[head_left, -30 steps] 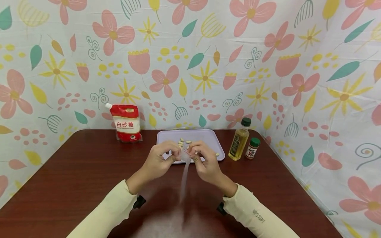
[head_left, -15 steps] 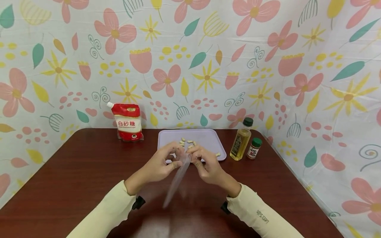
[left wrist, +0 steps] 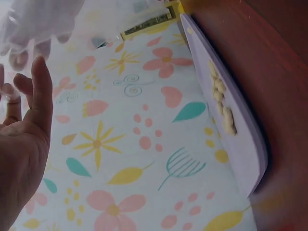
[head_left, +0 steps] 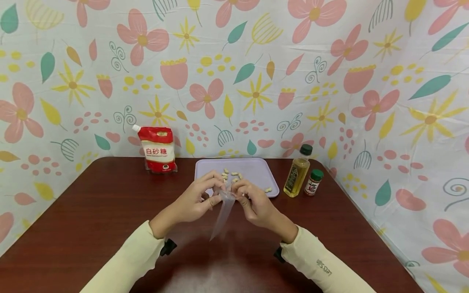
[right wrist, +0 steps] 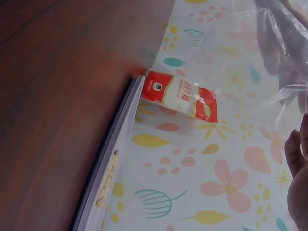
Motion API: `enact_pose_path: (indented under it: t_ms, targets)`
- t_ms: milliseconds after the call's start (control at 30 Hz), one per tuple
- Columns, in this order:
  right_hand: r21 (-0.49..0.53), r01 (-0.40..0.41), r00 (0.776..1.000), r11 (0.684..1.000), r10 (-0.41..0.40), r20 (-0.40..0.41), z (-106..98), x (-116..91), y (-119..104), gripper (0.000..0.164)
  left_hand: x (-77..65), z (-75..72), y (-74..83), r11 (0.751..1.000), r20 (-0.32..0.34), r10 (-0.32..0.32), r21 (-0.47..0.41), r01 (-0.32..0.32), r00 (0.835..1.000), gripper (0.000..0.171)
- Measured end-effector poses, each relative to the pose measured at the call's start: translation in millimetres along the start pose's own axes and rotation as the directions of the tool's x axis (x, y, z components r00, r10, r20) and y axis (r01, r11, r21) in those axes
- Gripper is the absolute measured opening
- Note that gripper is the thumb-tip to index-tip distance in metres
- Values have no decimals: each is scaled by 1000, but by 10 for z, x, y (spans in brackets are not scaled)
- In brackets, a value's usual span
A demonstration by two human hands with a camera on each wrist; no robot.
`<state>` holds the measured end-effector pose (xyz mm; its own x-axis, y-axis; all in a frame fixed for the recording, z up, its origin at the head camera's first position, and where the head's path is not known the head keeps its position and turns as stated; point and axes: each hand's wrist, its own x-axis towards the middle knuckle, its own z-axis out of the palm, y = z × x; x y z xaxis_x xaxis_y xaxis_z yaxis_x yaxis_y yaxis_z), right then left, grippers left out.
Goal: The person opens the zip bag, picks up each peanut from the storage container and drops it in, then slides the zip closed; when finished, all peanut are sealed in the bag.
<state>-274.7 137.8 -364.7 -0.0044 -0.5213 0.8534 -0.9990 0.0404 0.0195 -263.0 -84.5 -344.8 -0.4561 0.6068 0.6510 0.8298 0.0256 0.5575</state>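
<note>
Both hands hold a clear plastic bag [head_left: 222, 215] up in front of the tray, and its lower end hangs down to a point. My left hand [head_left: 195, 199] pinches the bag's top edge between thumb and fingers. From the other side my right hand [head_left: 257, 204] pinches the same edge, close to the left fingertips. In the left wrist view the bag [left wrist: 91, 19] spreads as a see-through film beyond the left hand [left wrist: 24, 154]. Part of the right hand [right wrist: 299, 178] shows at the edge of the right wrist view.
Behind the hands lies a lilac tray [head_left: 261, 169] with several peanuts [head_left: 234, 174]. A red and white sugar pouch [head_left: 158, 150] stands at the back left. An oil bottle [head_left: 296, 175] and a green-capped jar [head_left: 313, 182] stand right of the tray on the dark table [head_left: 110, 211].
The bag's hanging end swung left and then partly back toward the middle, and now reaches less far down. Both hands keep their hold on its top, with small finger shifts.
</note>
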Motion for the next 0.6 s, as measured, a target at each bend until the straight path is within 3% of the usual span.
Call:
enact_pose_path:
  t_ms: [133, 300, 600]
  targets:
    - [-75, -29, 999, 997, 32, 36, -38, -22, 15, 21, -6, -80, -1, 993, 16, 44, 111, -45, 999, 23]
    - [-197, -70, 994, 978, 84, 68, -79, -63, 12, 23, 7, -112, -13, 954, 8, 64, 293, -64, 998, 18]
    - [-386, -196, 949, 902, 274, 159, -118, -10, -95, 30, -2, -73, 8, 881, -33, 12, 473, 5, 999, 13]
